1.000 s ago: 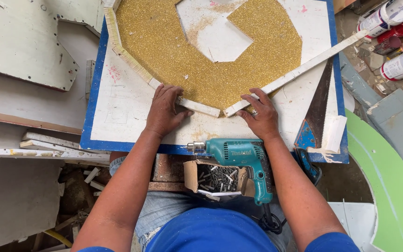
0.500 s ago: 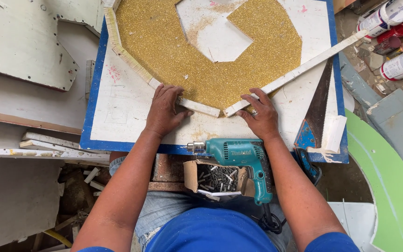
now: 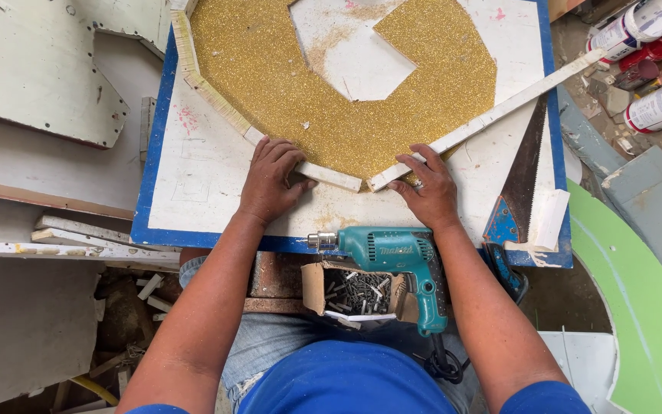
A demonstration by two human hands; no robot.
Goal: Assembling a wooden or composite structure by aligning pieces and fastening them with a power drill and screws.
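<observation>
While both hands press flat on a white board with blue edges (image 3: 216, 172), a large gold glitter-covered shape with a white cut-out centre (image 3: 285, 84) lies on it, reaching from the fingers up to the far edge. The left hand (image 3: 270, 180) rests palm down, fingers spread and grasping nothing, its fingertips touching a short white edging strip (image 3: 331, 176) along the glitter shape's near edge. The right hand (image 3: 427, 188) is also open and flat, fingertips on the near end of a long white strip (image 3: 499, 107) that runs diagonally up to the right. The two strips meet, or nearly meet (the joint is hard to make out), between the hands. Just below the wrists lies a teal electric drill (image 3: 392, 257), beside an open cardboard box of screws (image 3: 354, 291). A handsaw with a blue handle (image 3: 515, 199) lies at the board's right side.
</observation>
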